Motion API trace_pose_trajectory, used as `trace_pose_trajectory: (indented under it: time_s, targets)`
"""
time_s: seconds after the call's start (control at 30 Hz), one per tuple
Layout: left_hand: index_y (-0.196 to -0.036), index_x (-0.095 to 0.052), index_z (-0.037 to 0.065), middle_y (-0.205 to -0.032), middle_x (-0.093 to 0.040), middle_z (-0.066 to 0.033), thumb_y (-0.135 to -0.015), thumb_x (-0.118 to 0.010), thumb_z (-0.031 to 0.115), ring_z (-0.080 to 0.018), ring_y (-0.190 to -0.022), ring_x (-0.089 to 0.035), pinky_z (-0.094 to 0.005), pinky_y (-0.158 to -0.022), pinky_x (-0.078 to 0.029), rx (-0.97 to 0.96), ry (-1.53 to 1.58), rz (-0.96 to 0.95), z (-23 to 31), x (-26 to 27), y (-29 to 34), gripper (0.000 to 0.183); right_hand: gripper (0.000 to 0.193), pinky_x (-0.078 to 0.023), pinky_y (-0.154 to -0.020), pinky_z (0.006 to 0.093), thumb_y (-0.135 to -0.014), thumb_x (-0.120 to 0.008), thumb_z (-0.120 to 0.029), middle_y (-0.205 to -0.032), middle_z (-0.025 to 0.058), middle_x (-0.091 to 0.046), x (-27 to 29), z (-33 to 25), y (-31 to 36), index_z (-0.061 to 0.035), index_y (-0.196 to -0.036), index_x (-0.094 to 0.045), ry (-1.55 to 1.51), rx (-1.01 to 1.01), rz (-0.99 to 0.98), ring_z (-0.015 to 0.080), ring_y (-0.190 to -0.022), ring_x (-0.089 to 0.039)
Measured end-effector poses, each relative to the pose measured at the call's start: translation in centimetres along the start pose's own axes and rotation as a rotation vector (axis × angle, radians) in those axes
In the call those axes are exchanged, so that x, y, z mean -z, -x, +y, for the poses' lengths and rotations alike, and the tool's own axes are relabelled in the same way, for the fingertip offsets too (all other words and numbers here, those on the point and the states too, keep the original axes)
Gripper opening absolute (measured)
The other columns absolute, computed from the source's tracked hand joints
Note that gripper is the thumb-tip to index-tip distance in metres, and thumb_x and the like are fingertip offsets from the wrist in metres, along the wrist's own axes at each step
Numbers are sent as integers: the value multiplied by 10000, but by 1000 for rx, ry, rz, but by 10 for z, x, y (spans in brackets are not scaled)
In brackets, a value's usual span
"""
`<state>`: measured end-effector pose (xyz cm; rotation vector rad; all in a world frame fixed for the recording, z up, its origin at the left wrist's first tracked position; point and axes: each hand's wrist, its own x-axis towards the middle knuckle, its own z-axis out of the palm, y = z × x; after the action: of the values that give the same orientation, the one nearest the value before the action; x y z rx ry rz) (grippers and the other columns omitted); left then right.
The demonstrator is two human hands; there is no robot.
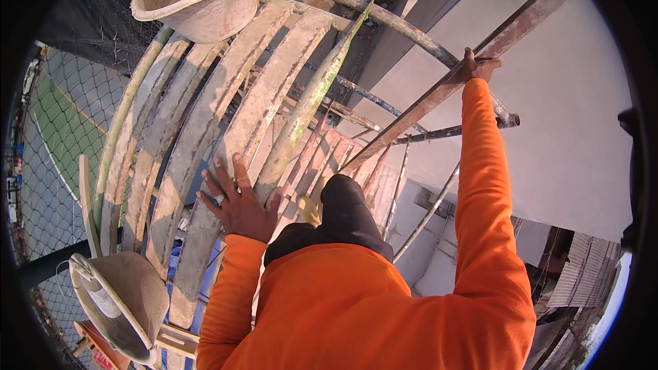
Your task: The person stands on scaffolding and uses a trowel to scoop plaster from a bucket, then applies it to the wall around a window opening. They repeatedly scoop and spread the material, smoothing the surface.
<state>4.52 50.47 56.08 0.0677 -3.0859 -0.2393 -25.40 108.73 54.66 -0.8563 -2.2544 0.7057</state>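
Observation:
My left hand (236, 207) lies flat with fingers spread on the weathered scaffold planks (226, 113), next to a bamboo pole (312, 99). A ring shows on one finger. At the upper right, my outstretched right hand (478, 67) is closed around a long, flat, stained straightedge bar (404, 122). The bar slants from near my legs up toward the pale wall (555, 116). Its upper end is next to the wall; I cannot tell if it touches. Part of the bar under my fingers is hidden.
A mortar-crusted bucket (226, 17) stands at the far end of the planks. Another bucket (154, 284) is tilted at the lower left. Metal scaffold tubes (404, 27) cross ahead. Wire netting (68, 116) and a drop to a green court lie left; a lower plank deck (325, 154) is below.

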Motion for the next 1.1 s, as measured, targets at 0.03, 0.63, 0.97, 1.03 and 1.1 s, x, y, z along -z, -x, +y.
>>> trace_pose_trajectory:
  time_s: [0.03,0.63,0.97,1.03,1.1]
  targets:
    - [-1691,-169,98,-1736,-90,-275,-907,-684,599,-544,-1587,-13,-763,-1199,1,9,-5,-25,0,0,0,1063,834,-521,-1055,473,-844,-869,-363,-1299,359,-593,0,0,-1,-30,-1294,-252,-16,-27,-13,498,-1181,-659]
    - [-1636,-324,68,-1711,-169,-280,-902,-642,669,-534,-1580,-61,-745,-1218,-8,52,72,-4,0,14,-1,1001,633,-444,-1121,512,-971,-674,-465,-1407,246,-555,-49,-145,83,-72,-1455,-555,212,597,-371,440,-1314,-541]
    - [-1620,-341,32,-1709,-217,-276,-876,-709,676,-517,-1588,-85,-714,-1227,-34,585,126,66,-42,22,-52,1051,772,-358,-1228,477,-1002,-612,-556,-1546,306,-492,-210,-286,35,-9,-1530,-483,409,762,-1217,435,-1489,-424]
    - [-1647,-285,50,-1725,-161,-270,-787,-771,718,-523,-1589,-38,-742,-1208,-35,691,396,119,-65,20,-80,1193,714,-447,-1131,492,-995,-650,-496,-1375,307,-622,-229,-282,43,10,-1463,-461,383,837,-1186,451,-1339,-568]
    - [-1669,-225,69,-1740,-98,-259,-680,-830,756,-530,-1587,12,-771,-1185,-34,802,426,-7,-68,12,-95,1348,651,-487,-1069,497,-995,-665,-451,-1285,294,-672,-234,-275,47,9,-1405,-454,449,753,-1205,463,-1236,-639]
